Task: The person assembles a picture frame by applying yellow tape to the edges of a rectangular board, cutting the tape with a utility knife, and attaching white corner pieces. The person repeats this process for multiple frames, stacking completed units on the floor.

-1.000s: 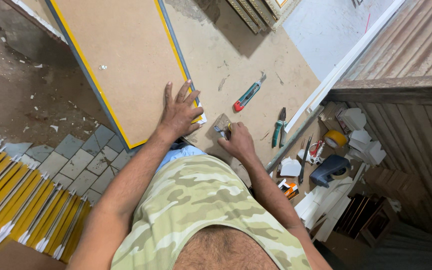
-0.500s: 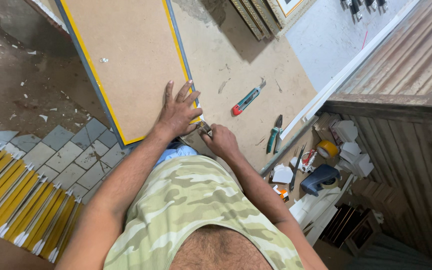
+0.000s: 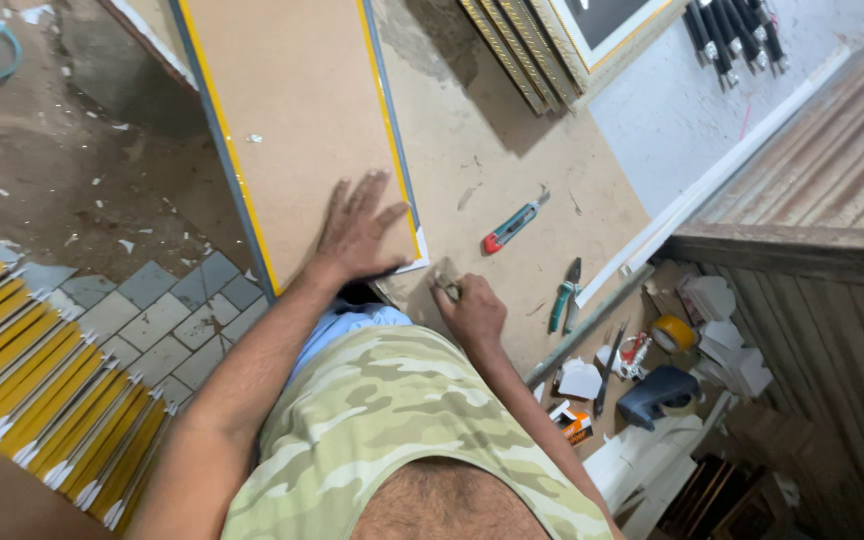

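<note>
Backing board [image 3: 302, 120], brown with a yellow and grey taped edge, lies flat on the workbench [image 3: 512, 130] and runs from the middle of my view up toward 12 o'clock. My left hand [image 3: 357, 235] presses flat on its near corner, fingers spread wide and gripping nothing. At 3 o'clock from that hand, just off the corner, my right hand [image 3: 467, 310] is curled closed around a small tool [image 3: 446, 287]; I cannot tell what kind it is.

The bench top is bare, scuffed board. A red-ended utility knife [image 3: 514, 222] lies at 2 o'clock from my right hand, green-handled pliers [image 3: 564, 296] at 3 o'clock. A roll of yellow tape [image 3: 674, 333] sits further right among paper scraps. Gilt frame mouldings [image 3: 512, 50] lean at 1 o'clock. Down at 9 o'clock the floor is dusty concrete, then grey tiles [image 3: 152, 310], with yellow strips [image 3: 32, 380] stacked at 8 o'clock.
</note>
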